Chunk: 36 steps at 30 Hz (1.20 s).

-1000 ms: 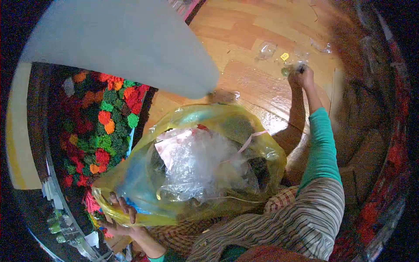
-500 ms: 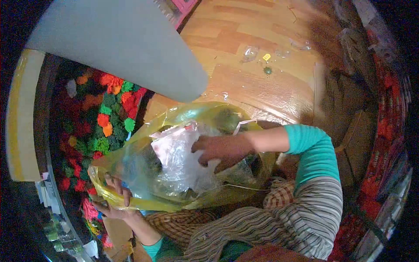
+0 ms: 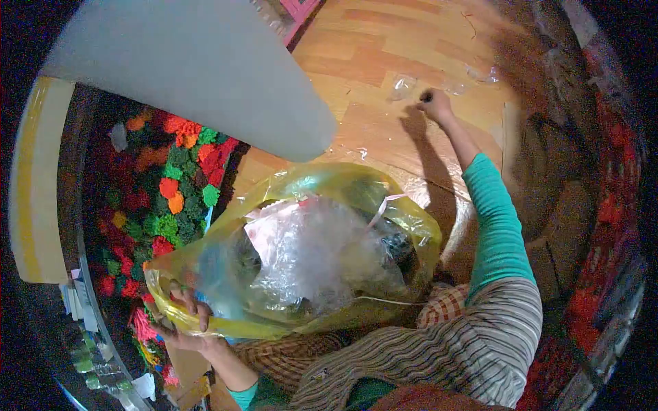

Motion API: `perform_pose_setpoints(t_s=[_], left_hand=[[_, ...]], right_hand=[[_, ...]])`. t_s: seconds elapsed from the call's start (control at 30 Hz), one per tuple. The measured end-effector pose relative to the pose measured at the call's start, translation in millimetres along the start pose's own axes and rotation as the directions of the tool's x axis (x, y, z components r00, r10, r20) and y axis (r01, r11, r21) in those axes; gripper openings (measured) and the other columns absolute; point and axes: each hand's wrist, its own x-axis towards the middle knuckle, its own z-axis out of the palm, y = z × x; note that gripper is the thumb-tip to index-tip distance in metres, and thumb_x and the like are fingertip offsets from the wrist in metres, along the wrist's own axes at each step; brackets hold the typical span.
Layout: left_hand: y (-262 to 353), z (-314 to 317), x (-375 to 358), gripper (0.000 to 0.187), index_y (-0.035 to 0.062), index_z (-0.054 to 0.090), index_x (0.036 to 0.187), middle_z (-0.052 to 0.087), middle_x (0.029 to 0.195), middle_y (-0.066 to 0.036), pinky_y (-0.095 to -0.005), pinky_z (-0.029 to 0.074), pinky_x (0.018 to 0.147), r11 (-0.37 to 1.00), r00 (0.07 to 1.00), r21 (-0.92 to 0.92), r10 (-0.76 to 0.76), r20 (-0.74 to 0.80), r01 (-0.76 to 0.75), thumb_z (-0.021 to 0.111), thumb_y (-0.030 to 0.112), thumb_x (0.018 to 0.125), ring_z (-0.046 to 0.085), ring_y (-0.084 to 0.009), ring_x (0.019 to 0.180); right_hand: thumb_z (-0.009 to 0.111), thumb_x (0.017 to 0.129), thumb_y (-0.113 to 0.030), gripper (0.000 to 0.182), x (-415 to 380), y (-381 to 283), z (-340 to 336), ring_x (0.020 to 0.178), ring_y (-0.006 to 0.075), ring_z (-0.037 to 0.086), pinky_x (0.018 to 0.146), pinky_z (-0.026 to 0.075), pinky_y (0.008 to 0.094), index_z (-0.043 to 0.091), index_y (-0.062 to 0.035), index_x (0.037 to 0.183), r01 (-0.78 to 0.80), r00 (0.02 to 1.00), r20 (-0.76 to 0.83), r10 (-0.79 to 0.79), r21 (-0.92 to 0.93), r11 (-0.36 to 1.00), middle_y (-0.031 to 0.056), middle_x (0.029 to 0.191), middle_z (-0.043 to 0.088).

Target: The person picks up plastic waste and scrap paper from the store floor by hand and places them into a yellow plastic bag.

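Observation:
A translucent yellow plastic bag (image 3: 322, 179) lies open across my lap, full of crumpled clear plastic (image 3: 322, 260) and a white-and-pink printed wrapper (image 3: 269, 233). My left hand (image 3: 186, 322) is closed around the bag's rim at its left end. Away from the bag, my right hand (image 3: 439, 108) is at the wooden floor with its fingers curled together. Something dark shows at its fingertips, too small to name. Just left of that hand lies a small clear plastic piece (image 3: 403, 87).
Red, green and orange yarn-like pompoms (image 3: 175, 188) fill a dark container at the left. A large grey-white rounded surface (image 3: 205, 75) juts in from the upper left. More clear plastic scraps (image 3: 483, 73) lie on the floor (image 3: 384, 41); brown cardboard (image 3: 548, 157) stands at the right.
My right hand has left the bag and reached up and right to the floor, where a small green piece and yellow tag lay; both are now out of sight. My left hand stays on the bag.

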Motion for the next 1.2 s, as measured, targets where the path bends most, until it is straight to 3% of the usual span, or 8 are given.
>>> perform_pose_setpoints(t_s=[0.07,0.13,0.53,0.63,0.83,0.97,1.03,1.2], left_hand=[[-1.5,3.3,-1.4,0.073,0.0124,0.001,0.131,0.011,0.134,-0.017,-0.0578,0.027,0.086,0.998,1.0,0.064,0.028,-0.008,-0.028,0.044,0.04,0.078,0.019,-0.0371,0.12],[-12.9,18.7,2.3,0.065,0.0114,0.018,0.128,0.035,0.118,-0.021,-0.0262,0.043,0.041,0.919,0.902,0.381,0.244,-0.356,-0.098,0.044,0.043,0.079,0.044,-0.0259,0.076],[-23.1,28.8,17.4,0.067,0.0042,0.016,0.127,0.034,0.117,-0.02,-0.0288,0.044,0.042,0.911,0.881,0.411,0.192,-0.432,0.003,0.042,0.044,0.08,0.045,-0.0263,0.078],[-15.5,17.0,14.3,0.073,0.014,0.007,0.131,0.016,0.132,-0.016,-0.0453,0.042,0.068,0.967,0.957,0.248,0.023,-0.29,0.052,0.045,0.045,0.077,0.023,-0.0373,0.117],[-28.8,29.8,21.4,0.066,0.0074,0.014,0.128,0.034,0.116,-0.021,-0.0289,0.045,0.041,0.912,0.84,0.411,0.227,-0.492,-0.006,0.042,0.043,0.081,0.045,-0.0283,0.08],[-24.4,36.6,19.2,0.067,0.008,0.014,0.128,0.034,0.116,-0.021,-0.029,0.044,0.04,0.907,0.841,0.421,0.232,-0.488,-0.006,0.043,0.043,0.08,0.044,-0.0272,0.077],[-19.9,33.3,14.9,0.067,0.0087,0.013,0.128,0.034,0.115,-0.021,-0.0293,0.045,0.041,0.929,0.911,0.371,0.16,-0.38,-0.008,0.044,0.042,0.08,0.044,-0.0273,0.078],[-17.3,38.0,2.3,0.07,0.0102,0.013,0.128,0.036,0.108,-0.019,-0.0249,0.042,0.037,0.89,0.787,0.455,0.298,-0.54,-0.025,0.049,0.043,0.077,0.041,-0.0215,0.07]], right_hand=[[0.069,0.057,-0.023,0.033,5.9,31.6,6.1,0.073,0.0253,0.058,0.064,0.045,0.0327,0.058,0.0002,0.078,-0.098,0.987,-0.135,0.088,-0.067,0.993,0.0162,0.078,0.06],[0.068,0.057,-0.023,0.033,14.3,49.1,11.8,0.074,0.028,0.058,0.065,0.045,0.0343,0.058,0.0006,0.078,-0.157,0.982,-0.119,0.144,-0.114,0.981,0.0177,0.078,0.059],[0.062,0.06,-0.017,0.027,18.1,83.7,35.0,0.082,0.0335,0.054,0.07,0.043,0.0387,0.055,-0.0016,0.081,-0.153,0.988,-0.051,0.145,-0.324,0.934,0.0205,0.083,0.056],[0.062,0.06,-0.015,0.027,17.2,71.9,32.5,0.083,0.0331,0.054,0.073,0.043,0.037,0.058,-0.0019,0.083,-0.181,0.981,0.031,0.192,-0.217,0.959,0.0199,0.083,0.057],[0.059,0.06,-0.006,0.028,62.0,66.1,64.8,0.092,0.0327,0.051,0.076,0.042,0.0335,0.058,-0.001,0.087,0.325,0.938,-0.132,-0.321,0.013,0.946,0.0207,0.104,0.049],[0.059,0.061,-0.004,0.025,88.9,66.6,119.7,0.088,0.0307,0.053,0.068,0.044,0.0305,0.058,-0.0011,0.086,-0.35,0.935,0.294,0.2,0.861,0.37,0.0199,0.105,0.05],[0.059,0.065,-0.007,0.021,46.8,7.0,83.1,0.075,0.0249,0.056,0.063,0.044,0.0299,0.058,-0.0007,0.085,-0.028,0.994,0.104,0.042,-0.132,0.991,0.0142,0.087,0.059],[0.06,0.068,-0.008,0.018,32.4,15.8,71.0,0.067,0.0167,0.055,0.061,0.043,0.0285,0.058,0.0002,0.084,0.116,0.98,-0.18,-0.081,0.196,0.974,0.0072,0.072,0.06]])
